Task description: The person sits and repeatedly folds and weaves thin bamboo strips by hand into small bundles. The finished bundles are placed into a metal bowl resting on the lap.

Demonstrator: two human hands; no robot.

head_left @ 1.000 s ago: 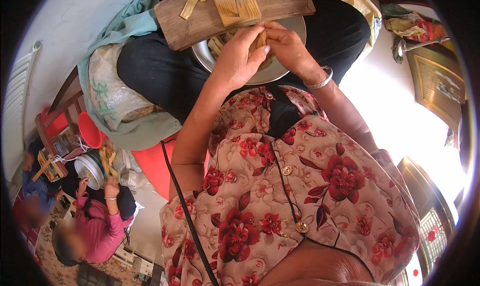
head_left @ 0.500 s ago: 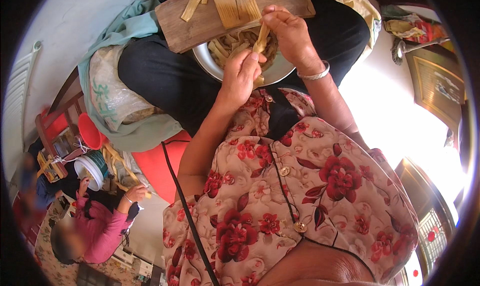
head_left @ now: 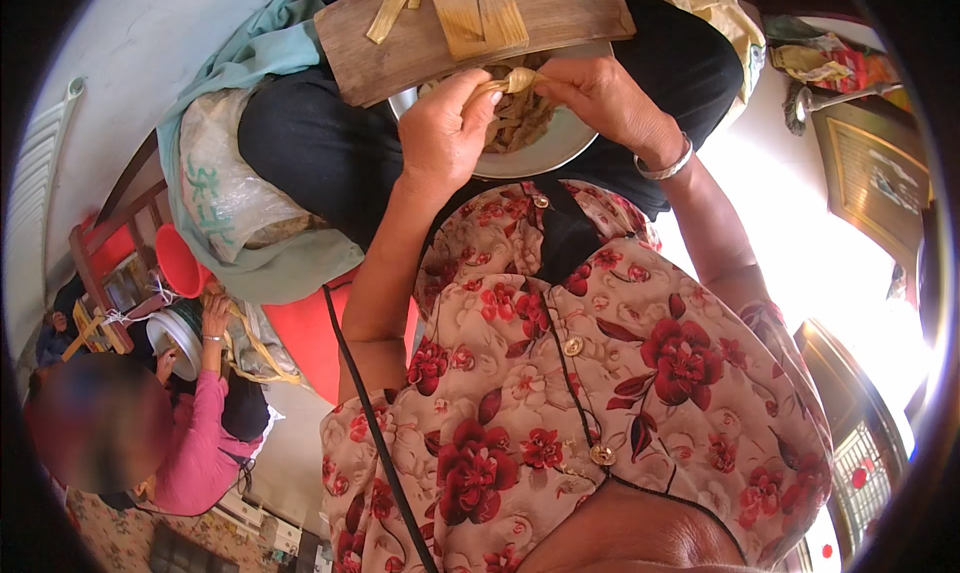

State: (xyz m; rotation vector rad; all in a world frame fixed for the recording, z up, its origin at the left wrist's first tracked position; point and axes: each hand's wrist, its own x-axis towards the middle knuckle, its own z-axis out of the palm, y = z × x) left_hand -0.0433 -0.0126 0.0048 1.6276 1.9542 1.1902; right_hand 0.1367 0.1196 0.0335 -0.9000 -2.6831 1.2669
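A pale yellow, flat, flexible strip with a knot-like bulge (head_left: 520, 79) in its middle is stretched between my two hands. My left hand (head_left: 442, 128) pinches one end between thumb and fingers. Its other end is gripped by my right hand (head_left: 612, 98), which has a white bracelet at the wrist. Under my hands sits a white basin (head_left: 548, 162) with several similar yellowish strips (head_left: 520, 123) in it. A brown wooden board (head_left: 375, 58) lies across its far side, bearing a ridged yellow piece (head_left: 475, 13) with a dark slit.
Small yellow scraps (head_left: 387, 18) lie on the board. A clear plastic bag (head_left: 225, 173) and green cloth (head_left: 290, 273) are at my left. Farther left, a co-worker in a pink sleeve (head_left: 200, 443) reaches toward yellow strips, near a white bucket (head_left: 175, 338) and a red bowl (head_left: 180, 263).
My hands have moved apart sideways. The strip, earlier held upright over the basin, now runs across with a knot-like bulge. The co-worker's hand has moved up toward the red bowl.
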